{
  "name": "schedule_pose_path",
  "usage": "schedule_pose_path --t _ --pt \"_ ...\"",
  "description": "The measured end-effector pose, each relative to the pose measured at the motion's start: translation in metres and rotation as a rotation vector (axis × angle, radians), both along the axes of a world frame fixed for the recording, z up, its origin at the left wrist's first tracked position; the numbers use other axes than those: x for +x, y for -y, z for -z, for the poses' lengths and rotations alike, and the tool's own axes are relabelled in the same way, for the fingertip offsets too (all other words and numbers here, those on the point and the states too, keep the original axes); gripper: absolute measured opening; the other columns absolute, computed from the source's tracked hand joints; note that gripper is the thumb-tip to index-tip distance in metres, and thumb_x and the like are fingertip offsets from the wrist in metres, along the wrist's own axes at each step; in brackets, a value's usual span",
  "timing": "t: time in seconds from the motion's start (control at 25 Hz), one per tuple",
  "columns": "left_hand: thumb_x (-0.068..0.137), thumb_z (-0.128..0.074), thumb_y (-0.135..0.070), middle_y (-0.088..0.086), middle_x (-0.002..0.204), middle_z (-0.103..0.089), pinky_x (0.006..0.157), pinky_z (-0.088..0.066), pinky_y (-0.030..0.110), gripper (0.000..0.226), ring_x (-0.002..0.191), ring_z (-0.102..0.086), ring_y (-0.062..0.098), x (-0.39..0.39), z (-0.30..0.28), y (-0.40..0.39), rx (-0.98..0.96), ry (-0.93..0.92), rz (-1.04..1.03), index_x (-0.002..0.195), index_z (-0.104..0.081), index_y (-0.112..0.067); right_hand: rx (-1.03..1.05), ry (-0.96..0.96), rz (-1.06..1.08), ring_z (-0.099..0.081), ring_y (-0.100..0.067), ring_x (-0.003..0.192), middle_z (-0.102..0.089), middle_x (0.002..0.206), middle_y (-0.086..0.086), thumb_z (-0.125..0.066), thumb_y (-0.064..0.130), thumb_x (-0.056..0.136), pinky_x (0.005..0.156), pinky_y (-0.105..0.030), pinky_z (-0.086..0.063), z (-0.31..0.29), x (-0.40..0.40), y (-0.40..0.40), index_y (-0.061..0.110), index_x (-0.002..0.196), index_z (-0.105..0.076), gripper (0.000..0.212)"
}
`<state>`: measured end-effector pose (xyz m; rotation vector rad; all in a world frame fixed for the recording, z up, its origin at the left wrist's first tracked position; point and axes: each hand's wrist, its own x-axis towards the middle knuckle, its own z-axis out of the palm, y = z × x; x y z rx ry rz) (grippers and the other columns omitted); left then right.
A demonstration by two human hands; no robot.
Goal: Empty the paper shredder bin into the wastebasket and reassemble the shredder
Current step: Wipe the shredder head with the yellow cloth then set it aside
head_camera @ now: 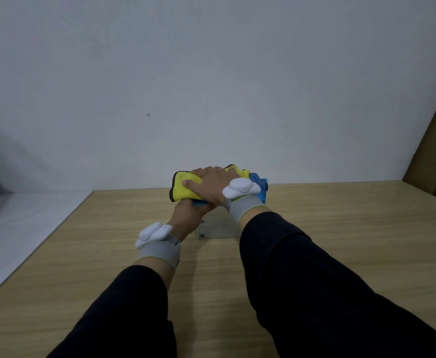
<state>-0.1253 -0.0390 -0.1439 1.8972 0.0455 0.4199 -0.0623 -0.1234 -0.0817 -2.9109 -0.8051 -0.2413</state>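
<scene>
A small shredder stands near the far edge of the wooden table (341,241): a blue top part (261,188) over a clear grey bin (219,228). A yellow cloth (183,187) with a dark edge lies over the blue top. My right hand (211,186) presses flat on the cloth, fingers spread and curled over it. Lower and to the left, my left hand (189,213) grips the blue part's near left edge from below. Most of the shredder is hidden by the hands and cloth.
A plain grey wall rises just behind the table. A brown cardboard panel (434,151) leans at the right edge. The table's left edge drops to a pale floor (18,223). White sensors on grey bands sit on both wrists.
</scene>
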Motion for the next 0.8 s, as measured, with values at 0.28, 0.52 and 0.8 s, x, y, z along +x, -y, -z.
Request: schedule_pose_path --t 0.28,0.52,0.8 --pt "0.089 -0.062 -0.011 0.013 0.142 -0.046 0.102 -0.039 0.038 0.057 0.126 -0.045 0.033 0.004 0.004 -0.004 0.062 -0.048 -0.012 0.140 -0.039 -0.006 0.042 0.057 -0.047 -0.022 -0.025 0.146 -0.027 0.158 0.004 -0.017 0.073 0.087 0.112 -0.053 -0.015 0.008 -0.008 0.012 0.040 0.148 -0.026 0.069" --pt "0.088 -0.065 -0.014 0.011 0.149 -0.038 0.106 -0.036 0.037 0.066 0.133 -0.039 0.032 0.005 0.004 -0.005 0.067 -0.054 -0.026 0.145 -0.032 -0.009 0.058 0.111 -0.060 -0.022 -0.026 0.146 -0.026 0.159 0.004 -0.014 0.072 0.089 0.114 -0.054 -0.013 0.015 -0.008 0.026 0.042 0.148 -0.024 0.067" --pt "0.080 -0.074 -0.016 0.008 0.134 -0.054 0.083 -0.041 0.030 0.073 0.118 -0.052 0.028 0.000 0.003 -0.004 -0.040 -0.032 -0.077 0.143 -0.037 -0.018 0.052 0.140 -0.033 -0.021 -0.024 0.147 -0.023 0.160 0.006 -0.012 0.074 0.088 0.115 -0.053 -0.013 0.018 -0.006 0.052 0.042 0.148 -0.023 0.069"
